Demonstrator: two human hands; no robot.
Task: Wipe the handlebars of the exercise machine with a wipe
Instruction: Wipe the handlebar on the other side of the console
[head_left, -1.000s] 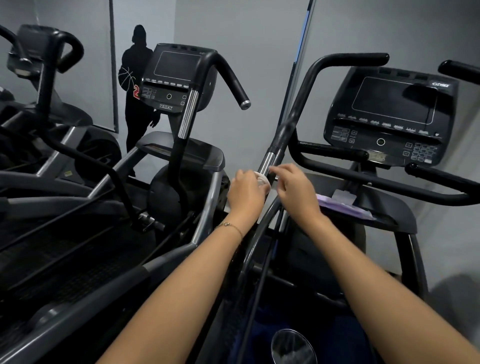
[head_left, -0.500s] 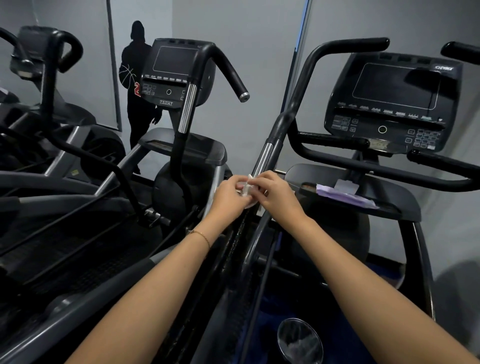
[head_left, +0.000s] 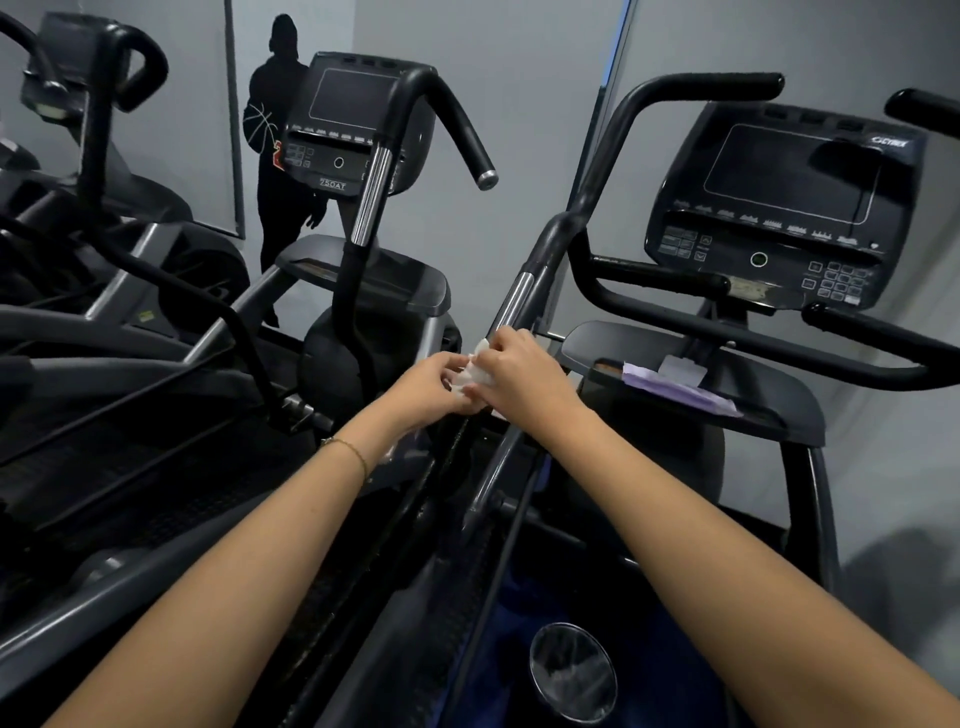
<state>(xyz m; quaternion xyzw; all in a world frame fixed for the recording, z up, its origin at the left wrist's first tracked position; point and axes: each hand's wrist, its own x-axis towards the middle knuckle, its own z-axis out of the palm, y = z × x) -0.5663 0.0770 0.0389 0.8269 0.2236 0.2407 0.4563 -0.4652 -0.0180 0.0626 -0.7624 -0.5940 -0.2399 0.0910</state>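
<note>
Your left hand (head_left: 431, 384) pinches the white wipe (head_left: 474, 371) with narrowly curled fingers, and your right hand (head_left: 524, 379) grips the same wipe from the other side. Both hands are bunched just below the chrome band of the long handlebar (head_left: 584, 213). I judge the job barely begun: that bar's black upper grip and the lower handlebars (head_left: 660, 275) under the console (head_left: 789, 208) on the right look yet to be wiped.
</note>
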